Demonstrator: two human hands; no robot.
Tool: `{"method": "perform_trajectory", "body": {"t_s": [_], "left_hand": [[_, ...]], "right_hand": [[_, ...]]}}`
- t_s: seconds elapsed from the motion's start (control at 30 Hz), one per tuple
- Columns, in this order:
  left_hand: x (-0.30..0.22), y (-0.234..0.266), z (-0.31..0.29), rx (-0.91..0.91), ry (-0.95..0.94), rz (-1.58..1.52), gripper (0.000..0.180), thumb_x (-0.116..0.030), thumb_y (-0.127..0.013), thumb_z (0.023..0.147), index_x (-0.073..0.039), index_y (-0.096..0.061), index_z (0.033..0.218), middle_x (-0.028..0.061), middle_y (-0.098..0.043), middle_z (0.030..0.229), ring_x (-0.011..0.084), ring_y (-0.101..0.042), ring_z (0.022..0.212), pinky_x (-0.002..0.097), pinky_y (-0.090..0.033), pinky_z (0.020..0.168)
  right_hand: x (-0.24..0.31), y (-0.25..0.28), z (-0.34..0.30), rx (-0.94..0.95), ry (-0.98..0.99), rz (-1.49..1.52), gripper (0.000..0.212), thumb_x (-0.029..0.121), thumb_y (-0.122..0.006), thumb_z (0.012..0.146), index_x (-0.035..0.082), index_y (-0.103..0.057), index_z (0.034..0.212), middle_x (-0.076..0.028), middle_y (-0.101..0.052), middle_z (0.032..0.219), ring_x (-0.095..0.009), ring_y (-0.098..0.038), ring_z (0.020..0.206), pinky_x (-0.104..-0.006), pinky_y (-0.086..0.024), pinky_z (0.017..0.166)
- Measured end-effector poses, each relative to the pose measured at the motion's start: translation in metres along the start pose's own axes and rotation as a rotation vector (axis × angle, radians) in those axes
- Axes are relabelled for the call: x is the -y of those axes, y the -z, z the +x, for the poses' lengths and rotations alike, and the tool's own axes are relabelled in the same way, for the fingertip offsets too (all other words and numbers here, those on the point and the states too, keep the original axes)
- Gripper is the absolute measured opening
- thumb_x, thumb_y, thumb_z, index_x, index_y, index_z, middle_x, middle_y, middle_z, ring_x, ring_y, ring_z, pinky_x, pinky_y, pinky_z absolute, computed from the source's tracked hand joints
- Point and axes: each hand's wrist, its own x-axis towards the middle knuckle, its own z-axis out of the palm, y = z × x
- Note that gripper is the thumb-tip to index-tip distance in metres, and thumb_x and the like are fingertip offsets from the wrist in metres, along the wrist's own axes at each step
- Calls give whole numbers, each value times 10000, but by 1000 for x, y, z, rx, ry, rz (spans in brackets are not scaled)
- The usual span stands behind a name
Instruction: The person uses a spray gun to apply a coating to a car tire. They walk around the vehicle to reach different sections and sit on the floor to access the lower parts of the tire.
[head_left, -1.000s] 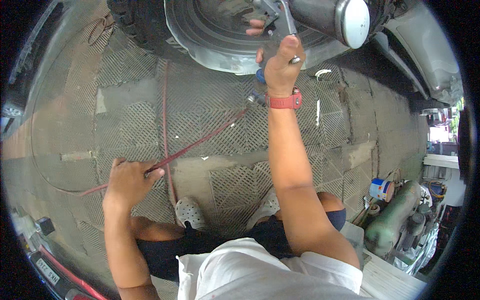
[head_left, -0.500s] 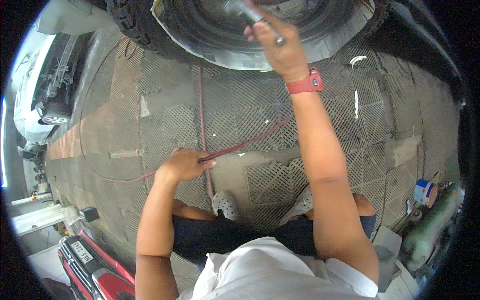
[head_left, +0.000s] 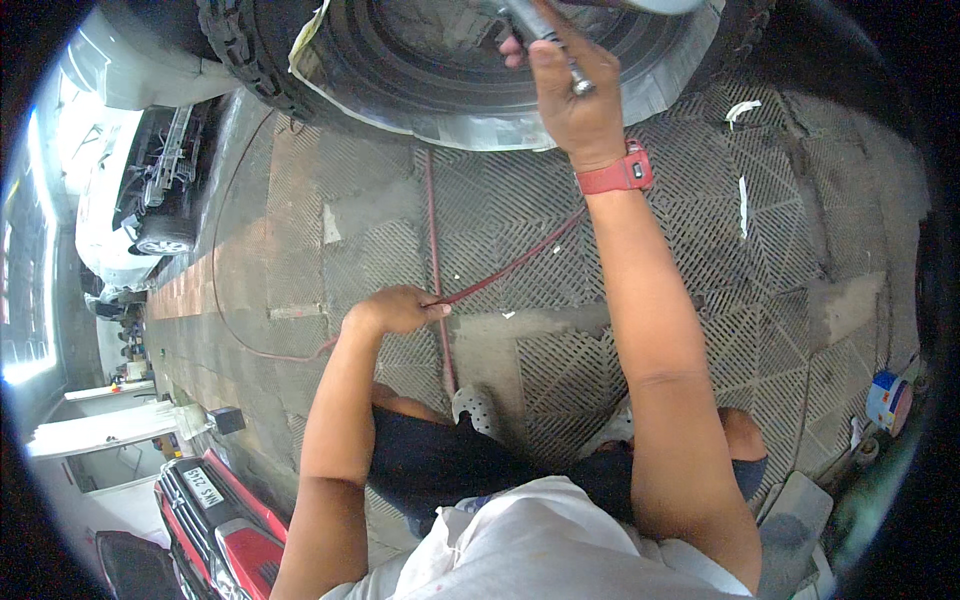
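Note:
My right hand [head_left: 590, 115], with a red watch [head_left: 625, 172] on its wrist, is wrapped round a silver spray gun [head_left: 548, 40] at the top of the head view. The gun is held in front of a wheel [head_left: 370, 75] whose tyre [head_left: 245, 60] has pale masking sheet [head_left: 470, 132] round the rim. Part of the gun is cut off by the upper edge. My left hand [head_left: 400, 308] is closed round a thin red hose [head_left: 525, 258], low over the floor. The hose runs right, behind my right forearm, where its end is hidden.
Another red hose length [head_left: 435, 220] lies across the grated floor mats [head_left: 550, 370]. White scraps [head_left: 743, 205] lie at right. A white car [head_left: 110, 225] without its front bumper stands far left, a red vehicle front [head_left: 215, 520] lower left. A blue-and-white can [head_left: 888, 402] sits at right.
The view has shifted, so the surroundings sit farther right. My right hand keeps the spray gun before the wheel, its angle slightly changed. My left hand still grips the hose.

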Motion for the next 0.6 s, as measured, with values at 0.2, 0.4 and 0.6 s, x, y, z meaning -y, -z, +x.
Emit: {"method": "perform_trajectory", "body": {"t_s": [0.2,0.4,0.6], "left_hand": [[7,9,10,71,99,-54,791,-771,-440,1034,-147,-695,1449,183,-654,1488,419,-580,1406,492,-441,1201],[22,-6,24,94,27,-66,783,-765,-462,1034,-142,-694,1447,176,-696,1407,383,-634,1300,484,-466,1160],[-2,0,28,140,-31,-55,803,-788,-450,1030,-141,-704,1432,161,-788,1221,336,-757,1088,486,-527,1067]], "right_hand": [[-8,19,0,-143,-22,-9,608,473,-551,1126,54,-577,1566,-137,-760,1311,-151,-747,953,-316,-589,874],[-2,6,0,39,3,74,617,469,-603,1108,25,-596,1537,-113,-749,1355,-148,-752,973,-289,-599,869],[5,-8,-26,292,-187,-16,485,438,-713,1036,81,-742,1364,-230,-789,1144,-380,-783,1057,-412,-608,898]]}}
